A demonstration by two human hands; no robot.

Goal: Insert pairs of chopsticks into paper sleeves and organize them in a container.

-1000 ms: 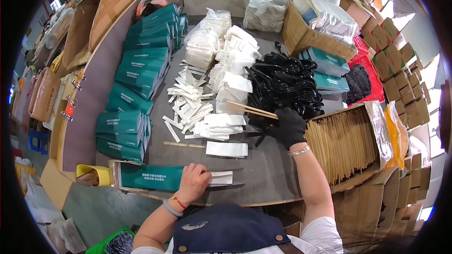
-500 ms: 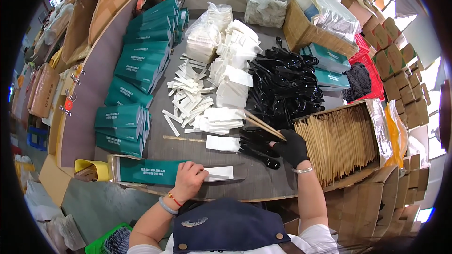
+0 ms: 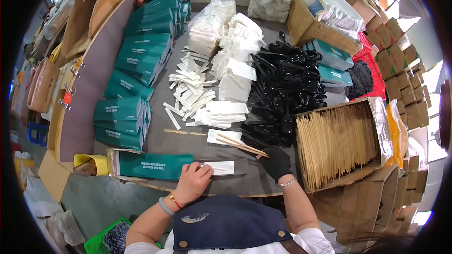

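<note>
My right hand (image 3: 277, 163), in a black glove, pinches a pair of wooden chopsticks (image 3: 235, 144). They point left over a flat white packet (image 3: 215, 136). Several black plastic spoons (image 3: 266, 134) lie just beyond that hand, part of a larger heap. My bare left hand (image 3: 195, 178) is closed at the right end of a long green packet (image 3: 153, 165) lying along the table's near edge. Another white packet (image 3: 223, 167) sticks out to the right from under its fingers. The fingers hide where the two packets meet.
Stacked green packets (image 3: 141, 59) line the left side. White strips (image 3: 193, 94) and white packets (image 3: 235, 80) are heaped mid-table. A foil-lined carton (image 3: 377, 129) of wooden chopsticks stands at the right. A yellow container (image 3: 96, 163) sits at the near left corner.
My right hand has moved left and nearer, away from the chopstick carton, carrying the chopsticks down over the white packet. My left hand has shifted slightly right along the green packet.
</note>
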